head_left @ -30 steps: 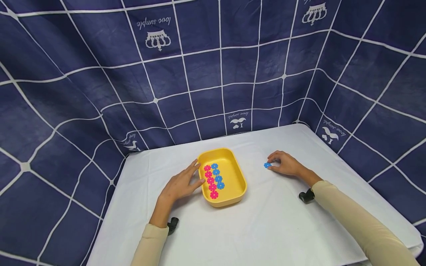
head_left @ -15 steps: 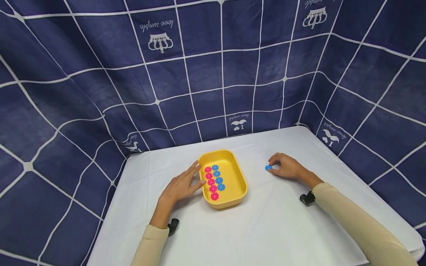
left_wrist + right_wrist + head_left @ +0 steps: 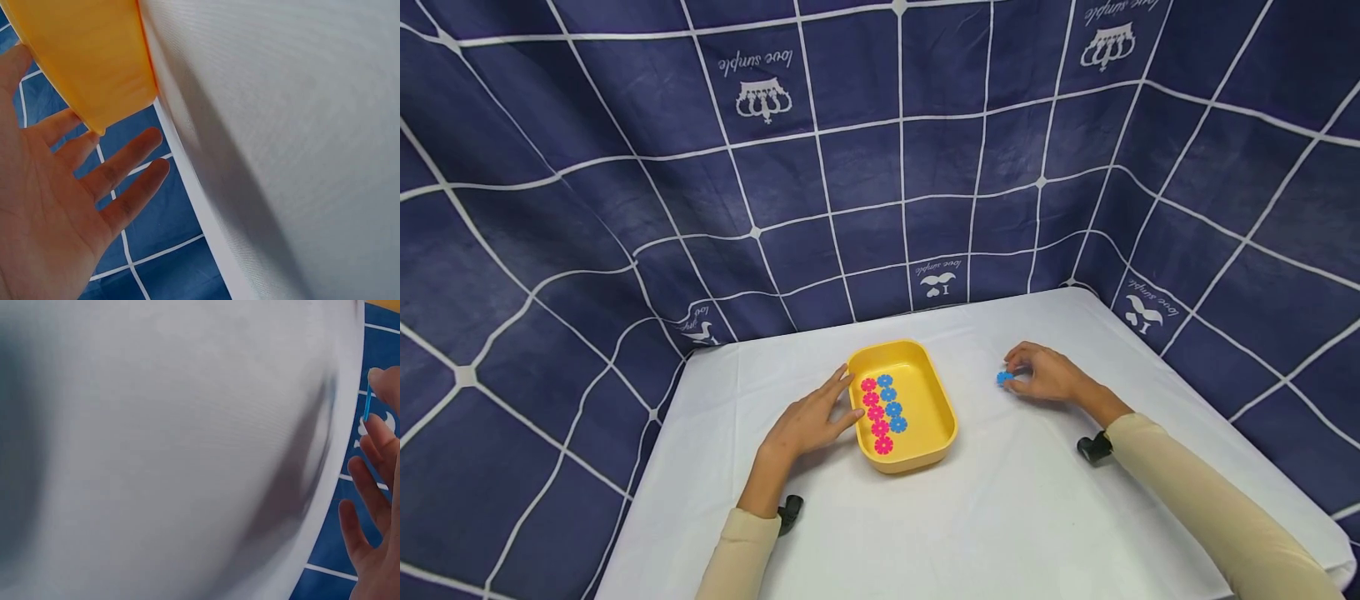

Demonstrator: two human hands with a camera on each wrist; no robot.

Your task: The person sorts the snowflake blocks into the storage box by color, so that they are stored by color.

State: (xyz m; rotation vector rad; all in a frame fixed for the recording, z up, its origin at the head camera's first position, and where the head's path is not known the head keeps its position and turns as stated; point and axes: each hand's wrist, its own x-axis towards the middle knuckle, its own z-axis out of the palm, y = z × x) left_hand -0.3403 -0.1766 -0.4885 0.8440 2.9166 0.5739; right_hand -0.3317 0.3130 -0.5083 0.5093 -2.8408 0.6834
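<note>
My right hand (image 3: 1043,372) pinches a blue flower-shaped disc (image 3: 1004,378) between thumb and index finger, to the right of a yellow tray (image 3: 936,392). In the right wrist view the disc (image 3: 367,403) shows edge-on as a thin blue strip, held off the white cloth. My left hand (image 3: 805,423) rests its fingertips and thumb on the tray's left rim, fingers spread and fairly straight. In the left wrist view that hand (image 3: 56,200) lies along the tray's outer wall (image 3: 94,62). Inside the tray a column of several pink flower discs (image 3: 876,413) lies beside a column of several blue ones (image 3: 892,409).
A white cloth (image 3: 970,525) covers the table. Dark blue curtains with white lines (image 3: 865,183) hang behind it and at both sides. Dark wrist-camera mounts (image 3: 1094,447) stick out below each forearm.
The disc in my right hand has turned slightly between the fingertips. Both hands stay in nearly the same place; the whole head view has shifted down a little.
</note>
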